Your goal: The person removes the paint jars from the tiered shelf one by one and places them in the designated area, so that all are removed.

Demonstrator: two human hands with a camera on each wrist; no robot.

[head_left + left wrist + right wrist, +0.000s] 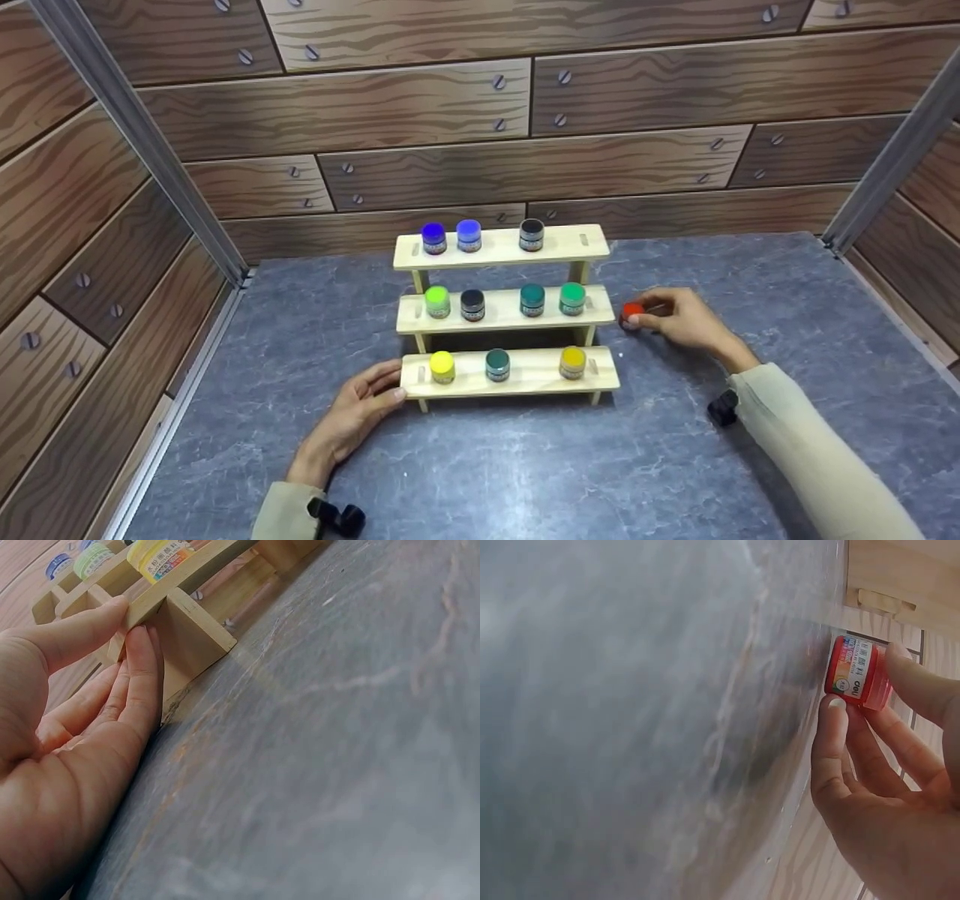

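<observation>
A three-tier wooden display rack (532, 369) stands in the middle of the table with small paint jars on each step. My left hand (352, 412) grips the left end of its lowest step; in the left wrist view the thumb (82, 634) lies along the board's end and the fingers curl beneath. Right of the rack, my right hand (690, 324) pinches a red paint jar (855, 673) between thumb and fingers, low at the tabletop. Closest to the left hand is a yellow paint jar (442, 367).
The top step bears a dark blue jar (433, 238), a violet-blue jar (469, 235) and a black jar (531, 235). Green and dark jars line the middle step (502, 318). Below, a dark green jar (497, 365) and an amber jar (572, 363) stand apart. Wood-patterned walls (420, 112) enclose the table.
</observation>
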